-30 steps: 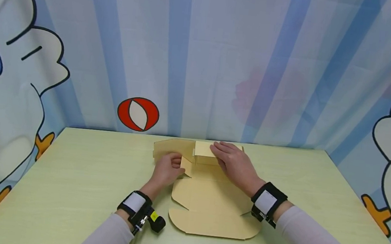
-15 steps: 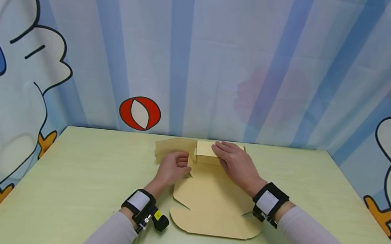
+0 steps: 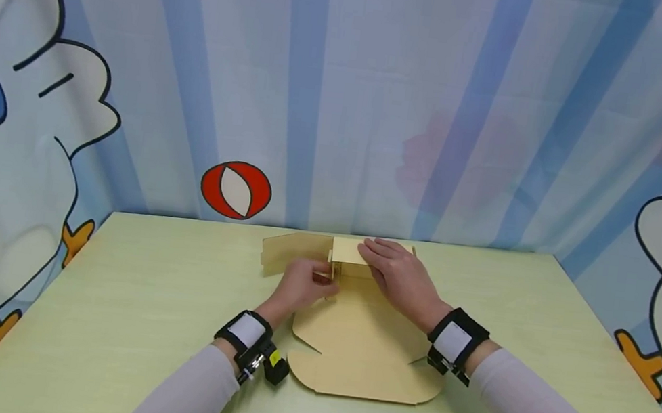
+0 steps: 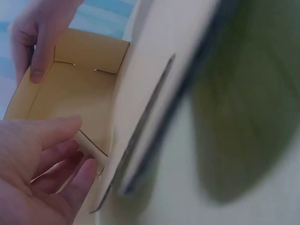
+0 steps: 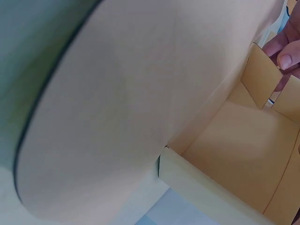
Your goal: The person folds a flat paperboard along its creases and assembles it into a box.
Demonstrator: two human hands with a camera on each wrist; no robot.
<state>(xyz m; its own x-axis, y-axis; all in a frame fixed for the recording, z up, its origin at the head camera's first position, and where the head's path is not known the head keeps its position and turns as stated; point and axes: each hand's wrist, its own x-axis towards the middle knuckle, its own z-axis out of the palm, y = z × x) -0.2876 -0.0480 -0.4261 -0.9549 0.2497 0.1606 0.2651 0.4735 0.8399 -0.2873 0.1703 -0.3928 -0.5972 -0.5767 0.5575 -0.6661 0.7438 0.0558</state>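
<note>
A partly folded tan cardboard box lies at mid-table, its long rounded lid toward me. At its back left corner, my left hand holds a small end flap between thumb and fingers, bent inward. The flap shows only in part in the left wrist view. My right hand grips the box's raised back wall, thumb on the inner side, as the left wrist view shows. A slotted right side wall stands up. The left side panel spreads outward.
The box sits on a pale yellow-green table, close to its back edge. Behind hangs a striped blue cloth backdrop with cartoon prints, including a red and white ball.
My left hand has moved to the right, turning the small end flap inward until it stands nearly edge-on. The right hand has stayed in place on the back wall.
</note>
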